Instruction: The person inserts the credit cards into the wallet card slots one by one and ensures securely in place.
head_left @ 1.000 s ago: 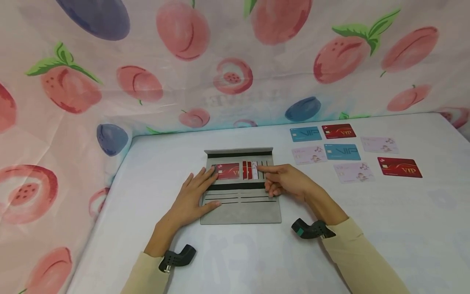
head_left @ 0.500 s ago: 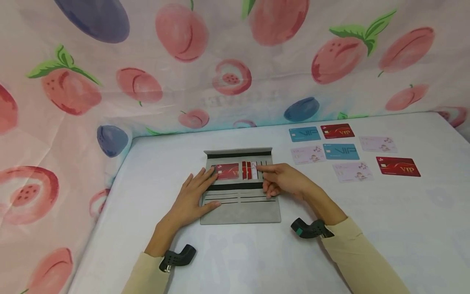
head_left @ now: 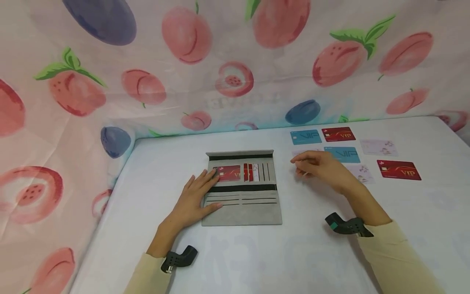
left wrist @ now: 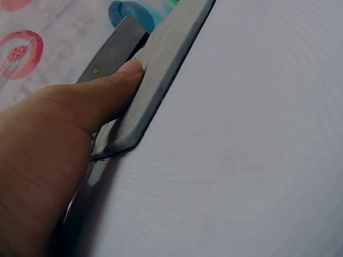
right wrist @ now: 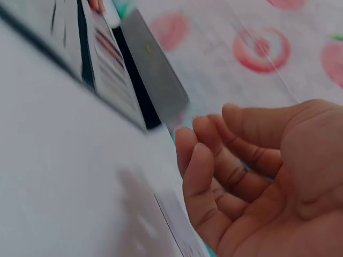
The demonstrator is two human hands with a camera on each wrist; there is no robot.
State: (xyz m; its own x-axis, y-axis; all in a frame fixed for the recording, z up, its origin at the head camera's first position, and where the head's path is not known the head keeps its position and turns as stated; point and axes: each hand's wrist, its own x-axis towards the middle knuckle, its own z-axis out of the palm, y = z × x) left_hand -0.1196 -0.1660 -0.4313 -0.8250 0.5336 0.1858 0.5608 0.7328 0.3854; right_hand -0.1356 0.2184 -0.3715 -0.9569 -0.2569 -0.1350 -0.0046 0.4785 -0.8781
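Observation:
An unfolded grey wallet [head_left: 242,215] lies on the white table in the head view. My left hand [head_left: 191,203] rests flat on its left side, fingers spread, with the thumb on the lower panel. Beside those fingertips a red VIP card [head_left: 230,173] shows in the upper panel. Further right in the slots, red card edges and a pale pink card [head_left: 256,172] stick out. My right hand [head_left: 323,168] hovers right of the wallet, fingers loosely bent, holding nothing. It partly covers two pink cards and is near a blue VIP card [head_left: 344,154]. The right wrist view [right wrist: 252,166] shows nothing between the fingers.
Around the right hand lie a second blue card [head_left: 306,137], a red card [head_left: 338,134], a pale pink card [head_left: 379,147] and another red card [head_left: 399,170]. A fruit-print cloth [head_left: 264,90] rises behind the table.
My right hand has left the pale pink card in the wallet slots and moved right towards the loose cards. The left hand stays on the wallet. The head view has shifted slightly.

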